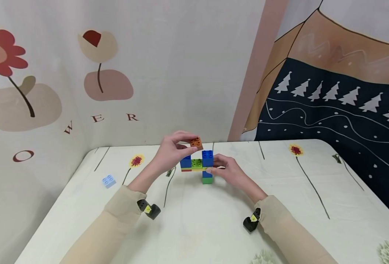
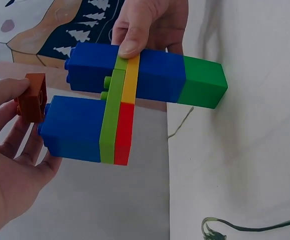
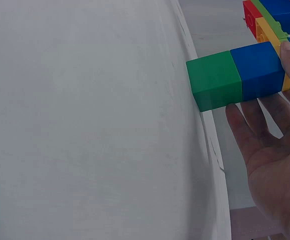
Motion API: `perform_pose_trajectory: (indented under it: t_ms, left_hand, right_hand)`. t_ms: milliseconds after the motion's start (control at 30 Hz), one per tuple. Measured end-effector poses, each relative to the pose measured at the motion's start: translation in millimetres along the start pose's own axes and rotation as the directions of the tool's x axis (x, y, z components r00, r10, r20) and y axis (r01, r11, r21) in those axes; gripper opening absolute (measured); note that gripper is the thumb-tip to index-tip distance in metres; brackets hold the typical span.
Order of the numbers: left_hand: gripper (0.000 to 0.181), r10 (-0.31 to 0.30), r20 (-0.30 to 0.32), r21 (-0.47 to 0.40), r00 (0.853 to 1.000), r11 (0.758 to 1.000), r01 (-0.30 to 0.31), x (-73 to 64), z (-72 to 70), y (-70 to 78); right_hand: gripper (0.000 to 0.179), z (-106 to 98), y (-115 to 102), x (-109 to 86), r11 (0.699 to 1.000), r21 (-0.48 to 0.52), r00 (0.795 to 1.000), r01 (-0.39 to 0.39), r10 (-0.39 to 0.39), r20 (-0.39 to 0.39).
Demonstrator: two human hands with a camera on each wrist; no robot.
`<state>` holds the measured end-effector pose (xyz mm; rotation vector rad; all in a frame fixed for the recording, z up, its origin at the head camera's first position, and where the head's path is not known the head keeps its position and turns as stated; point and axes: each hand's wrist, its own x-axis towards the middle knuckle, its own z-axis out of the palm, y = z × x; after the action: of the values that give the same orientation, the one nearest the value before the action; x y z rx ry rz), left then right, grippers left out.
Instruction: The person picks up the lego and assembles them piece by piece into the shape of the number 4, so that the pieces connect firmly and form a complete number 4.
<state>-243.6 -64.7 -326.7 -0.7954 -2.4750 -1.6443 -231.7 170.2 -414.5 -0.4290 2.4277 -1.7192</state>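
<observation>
My left hand [image 1: 167,156] pinches an orange building brick [image 2: 35,97] between thumb and fingers. In the left wrist view the brick is tilted, close to the studs of a blue brick [image 2: 75,130] on the structure's left end; whether they touch I cannot tell. My right hand [image 1: 232,171] grips the assembled structure at its right column, the thumb on the thin lime and yellow layers. That column has a green brick [image 3: 215,80] at the bottom and blue bricks [image 1: 207,158] above. A lime plate [image 1: 196,163] bridges across to the left end, with a red plate [image 2: 124,134] underneath.
A light blue brick [image 1: 108,181] lies alone on the left of the table. The table's cloth [image 1: 194,227] is white with printed flowers. Behind its far edge hangs a printed curtain [image 1: 181,73]. Both wrists wear small black cameras.
</observation>
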Motion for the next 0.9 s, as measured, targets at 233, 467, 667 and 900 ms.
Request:
perform_pose_trajectory:
  t_ms: [233,467,667,900]
  left_hand:
    - [0.036,0.045,0.044,0.053,0.998,0.997,-0.047,4.3,7.7,2.8]
    - [0.034,0.085,0.1,0.067,0.991,0.993,-0.092,6.8,14.3,6.4]
    - [0.032,0.094,0.134,0.069,0.986,0.992,-0.104,9.0,16.5,7.3]
    - [0.031,0.091,0.152,0.101,0.984,0.989,-0.107,10.1,17.0,5.4]
  right_hand:
    - [0.036,-0.6,2.7,1.2,1.0,0.003,1.0,0.006,-0.006,0.003]
    - [0.035,-0.6,3.0,1.2,1.0,0.003,1.0,0.015,-0.015,0.006]
    - [0.034,-1.4,2.2,0.6,1.0,0.003,1.0,0.027,-0.027,0.006]
    - [0.034,-1.0,2.2,1.1,0.999,0.003,0.999,0.034,-0.034,0.007]
